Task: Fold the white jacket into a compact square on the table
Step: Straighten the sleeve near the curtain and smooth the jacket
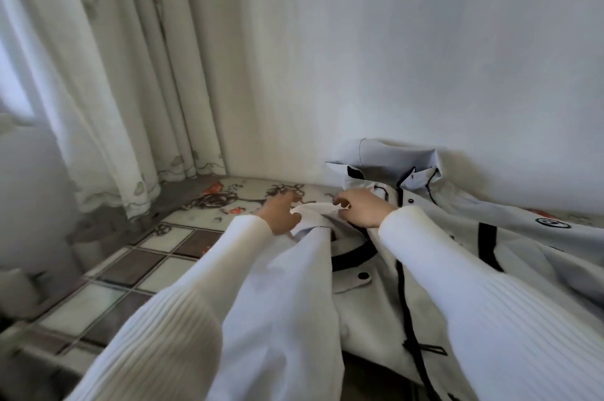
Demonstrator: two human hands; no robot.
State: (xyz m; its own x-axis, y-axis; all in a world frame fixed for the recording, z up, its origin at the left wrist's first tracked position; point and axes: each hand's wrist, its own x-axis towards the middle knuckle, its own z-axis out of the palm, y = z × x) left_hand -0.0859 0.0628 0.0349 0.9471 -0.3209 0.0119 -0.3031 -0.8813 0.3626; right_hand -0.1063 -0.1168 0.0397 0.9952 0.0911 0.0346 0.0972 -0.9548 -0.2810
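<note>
Two hands: the jacket sleeve cuff (313, 208) is pinched at 12 o'clock.
Left hand (280, 211): fingers curled on cuff.
Right hand (362, 207): cuff pinched.
White jacket (385, 269): spread on table (137, 256).

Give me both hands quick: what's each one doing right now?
Left hand: pinching the cuff end of the white jacket sleeve.
Right hand: pinching the same cuff end from the other side.

pale curtain (108, 80) hanging at left, plain white wall (425, 41) behind, tile-pattern tablecloth (137, 269) with red floral print at far edge
</note>
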